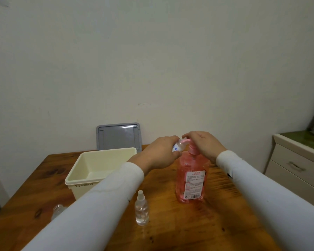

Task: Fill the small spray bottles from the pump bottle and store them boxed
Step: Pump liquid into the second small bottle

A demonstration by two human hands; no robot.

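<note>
A tall pink pump bottle (191,176) stands upright on the wooden table (170,229). My right hand (204,144) rests on top of its pink pump head. My left hand (160,153) holds a small white bottle with blue lettering (177,146), tilted with its mouth up against the pump spout. A small clear spray bottle (141,208) with its cap on stands in front, near my left sleeve. Another small clear bottle (58,211) without a cap stands at the left, partly hidden by my arm. The cream box (76,171) sits open at the left.
A grey lid (118,136) leans against the wall behind the cream box. A cream drawer cabinet (295,165) stands right of the table. The wall runs close behind the table's far edge.
</note>
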